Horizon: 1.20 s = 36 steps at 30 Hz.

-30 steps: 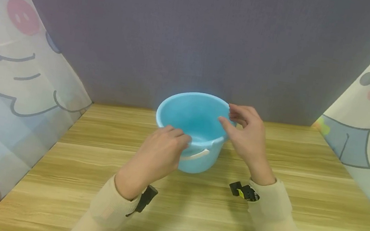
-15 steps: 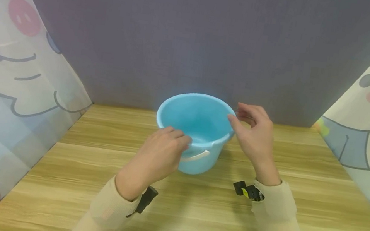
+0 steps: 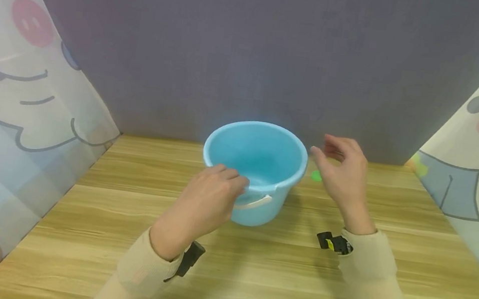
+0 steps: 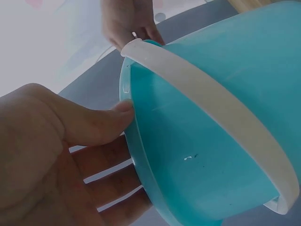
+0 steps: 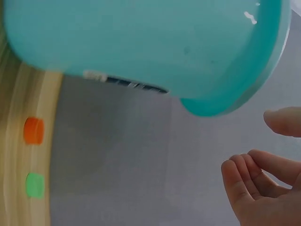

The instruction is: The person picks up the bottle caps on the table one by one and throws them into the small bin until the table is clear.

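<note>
A light blue bucket [image 3: 266, 206] with a white handle [image 3: 255, 203] is at the back of the wooden table, its mouth facing up. My left hand [image 3: 203, 200] grips the bucket's near-left rim; in the left wrist view the thumb lies on the outside and the fingers pass inside. My right hand [image 3: 342, 175] hovers to the right of the bucket, apart from its rim, fingers loosely bent and holding nothing. Beyond the bucket, the right wrist view has a small orange piece [image 5: 34, 131] and a small green piece [image 5: 35, 185] on the table.
A grey panel [image 3: 257, 46] rises directly behind the table [image 3: 119, 234]. Cartoon-printed curtains [image 3: 22, 106] close off both sides. A dark strip with white marks [image 5: 136, 85] shows along the bucket's edge in the right wrist view.
My right hand has moved from the bucket's right rim off to the right. The green piece has come into sight beside it. The left hand keeps its grip and the bucket barely shifts.
</note>
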Each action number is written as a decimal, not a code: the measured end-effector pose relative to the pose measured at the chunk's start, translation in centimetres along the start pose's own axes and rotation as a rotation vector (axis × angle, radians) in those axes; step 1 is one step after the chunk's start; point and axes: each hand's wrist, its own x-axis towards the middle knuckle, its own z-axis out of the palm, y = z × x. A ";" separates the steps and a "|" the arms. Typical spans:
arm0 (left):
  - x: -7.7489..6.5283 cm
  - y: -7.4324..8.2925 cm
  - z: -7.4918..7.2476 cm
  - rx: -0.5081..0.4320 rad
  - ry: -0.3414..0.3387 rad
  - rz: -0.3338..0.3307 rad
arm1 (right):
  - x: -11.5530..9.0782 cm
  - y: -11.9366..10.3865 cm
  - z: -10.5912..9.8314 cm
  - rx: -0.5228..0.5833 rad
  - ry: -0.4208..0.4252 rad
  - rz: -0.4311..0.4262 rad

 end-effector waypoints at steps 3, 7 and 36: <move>0.0 0.0 0.0 0.001 0.002 0.002 | 0.1 0.5 -0.2 -0.042 -0.014 0.004; 0.0 0.0 0.0 -0.002 0.003 0.002 | 0.3 1.0 -0.2 -0.096 -0.066 0.015; 0.0 0.0 0.1 -0.009 0.011 0.003 | 1.8 4.9 0.6 -0.336 -0.323 0.061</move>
